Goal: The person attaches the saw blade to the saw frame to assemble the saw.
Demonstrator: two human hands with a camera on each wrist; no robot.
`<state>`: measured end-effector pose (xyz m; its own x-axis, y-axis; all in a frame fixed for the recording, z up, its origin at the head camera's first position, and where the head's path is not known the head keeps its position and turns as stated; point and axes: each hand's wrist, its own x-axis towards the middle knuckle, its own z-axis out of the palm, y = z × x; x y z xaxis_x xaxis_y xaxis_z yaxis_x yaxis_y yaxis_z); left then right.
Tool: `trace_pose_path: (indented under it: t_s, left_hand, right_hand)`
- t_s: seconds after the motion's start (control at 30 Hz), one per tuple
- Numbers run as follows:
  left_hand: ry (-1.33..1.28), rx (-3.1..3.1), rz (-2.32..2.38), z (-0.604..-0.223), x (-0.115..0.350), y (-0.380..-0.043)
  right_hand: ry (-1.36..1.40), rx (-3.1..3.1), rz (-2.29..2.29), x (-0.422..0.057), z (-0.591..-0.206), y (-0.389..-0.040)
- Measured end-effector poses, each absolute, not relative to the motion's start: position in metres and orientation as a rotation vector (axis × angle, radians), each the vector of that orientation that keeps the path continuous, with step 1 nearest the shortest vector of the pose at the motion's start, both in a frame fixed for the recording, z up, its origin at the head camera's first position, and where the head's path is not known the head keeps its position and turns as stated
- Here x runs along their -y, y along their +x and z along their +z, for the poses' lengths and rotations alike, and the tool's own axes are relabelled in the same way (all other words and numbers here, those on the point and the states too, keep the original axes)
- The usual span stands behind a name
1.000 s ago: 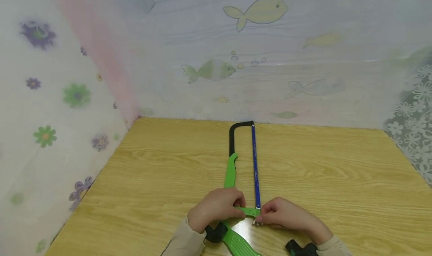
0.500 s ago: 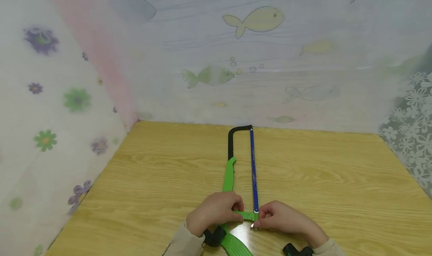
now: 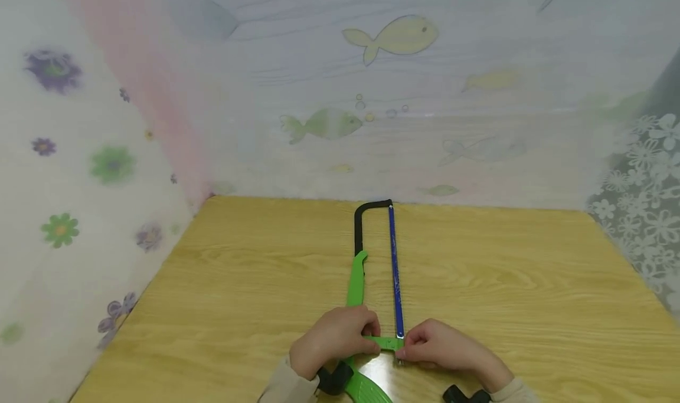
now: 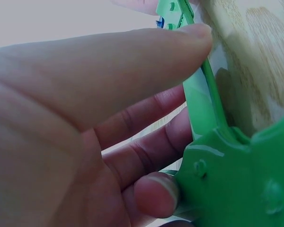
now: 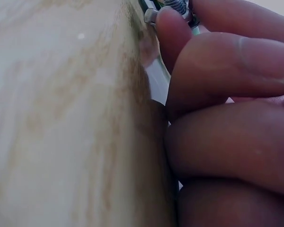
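Note:
A hacksaw (image 3: 356,282) with a green and black frame lies on the wooden table, its handle toward the person. Its blue blade (image 3: 395,273) runs along the right side up to the black far end. My left hand (image 3: 340,335) grips the green crossbar (image 4: 201,101) at the near end, thumb on one side and fingers curled on the other. At the blade's near end, my right hand (image 3: 446,347) pinches a small metal wing nut (image 5: 151,16) between thumb and fingers. A threaded screw (image 5: 176,5) shows beside the thumb; the fingers hide much of the nut.
The wooden table (image 3: 504,273) reaches back to a wall (image 3: 297,66) printed with fish, close behind the saw's far end. A flower-patterned wall (image 3: 74,184) borders the left side. Black wrist devices (image 3: 334,379) sit under both wrists.
The wing nut has turned a little between my right fingers. My left hand keeps its grip on the crossbar. The whole head view has shifted slightly down and left.

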<state>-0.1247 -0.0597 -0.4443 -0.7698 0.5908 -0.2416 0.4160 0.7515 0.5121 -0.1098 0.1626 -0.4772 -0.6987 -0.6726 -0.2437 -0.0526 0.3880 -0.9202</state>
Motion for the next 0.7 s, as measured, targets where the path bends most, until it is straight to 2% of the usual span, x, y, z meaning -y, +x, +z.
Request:
trace_pose_path:
  t_s: [0.7]
  left_hand:
    - [0.782, -2.552, 0.660, -0.4422, 0.0614, -0.1237]
  right_hand:
    - [-0.639, -2.043, -1.313, -0.1625, -0.4739, -0.1094]
